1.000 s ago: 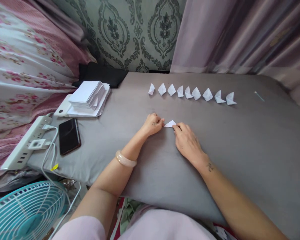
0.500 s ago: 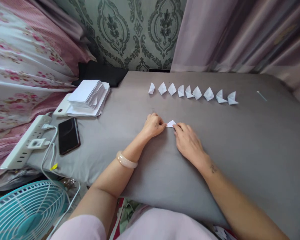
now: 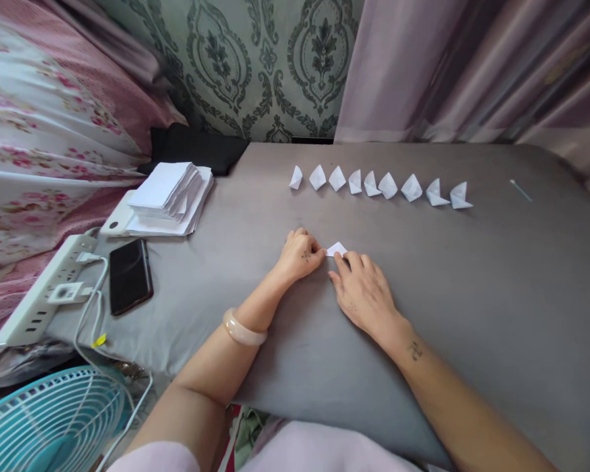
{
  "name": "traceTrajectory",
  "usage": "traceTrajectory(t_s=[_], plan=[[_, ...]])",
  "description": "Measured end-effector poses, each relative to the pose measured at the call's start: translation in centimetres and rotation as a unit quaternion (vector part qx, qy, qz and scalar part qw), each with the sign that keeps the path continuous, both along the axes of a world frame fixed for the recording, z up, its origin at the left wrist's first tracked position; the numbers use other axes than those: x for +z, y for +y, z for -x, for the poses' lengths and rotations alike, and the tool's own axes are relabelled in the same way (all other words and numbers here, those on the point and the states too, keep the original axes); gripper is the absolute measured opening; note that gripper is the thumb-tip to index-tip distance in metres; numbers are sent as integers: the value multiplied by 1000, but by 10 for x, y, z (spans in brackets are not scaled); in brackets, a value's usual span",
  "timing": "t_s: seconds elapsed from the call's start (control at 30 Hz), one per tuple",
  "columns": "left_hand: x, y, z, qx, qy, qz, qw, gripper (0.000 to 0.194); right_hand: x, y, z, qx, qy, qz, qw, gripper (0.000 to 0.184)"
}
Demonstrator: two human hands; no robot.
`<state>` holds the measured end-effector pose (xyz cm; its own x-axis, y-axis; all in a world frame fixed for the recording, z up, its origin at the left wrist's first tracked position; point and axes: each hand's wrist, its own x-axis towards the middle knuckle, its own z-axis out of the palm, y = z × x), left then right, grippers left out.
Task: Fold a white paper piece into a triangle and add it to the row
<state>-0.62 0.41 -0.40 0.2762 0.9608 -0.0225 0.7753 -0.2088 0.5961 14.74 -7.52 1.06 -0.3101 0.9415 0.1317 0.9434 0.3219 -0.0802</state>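
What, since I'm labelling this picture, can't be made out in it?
- Head view: the right end of the folded white paper, hidden by the right hand's fingers.
- Head view: the left hand's grip, hidden by its own back and knuckles.
- Head view: the teal fan's full outline, cut off by the left and bottom edges.
- Head view: what the thin white stick is; too small.

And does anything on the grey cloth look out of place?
A thin white stick lies alone at the far right, apart from the row of white folded-paper shapes, so it looks stray. Nothing seems spilled or damaged.
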Motion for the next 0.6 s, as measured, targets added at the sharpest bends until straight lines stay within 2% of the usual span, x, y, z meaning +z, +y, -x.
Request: traceTrajectory(t_s=[0.23, 0.37, 0.53, 0.6], plan=[[3, -5, -6, 1, -4, -37, 999, 16, 0, 12, -4, -16, 64, -14, 998, 31], [5, -7, -11, 7, -10, -11, 1000, 17, -9, 22, -11, -33, 128, -33, 991, 28], [3, -5, -9, 20, -52, -6, 998, 13, -21, 32, -16, -61, 210, -32, 975, 13], [1, -4, -6, 5, -90, 8, 996, 15, -24, 34, -17, -69, 261, -34, 962, 18]])
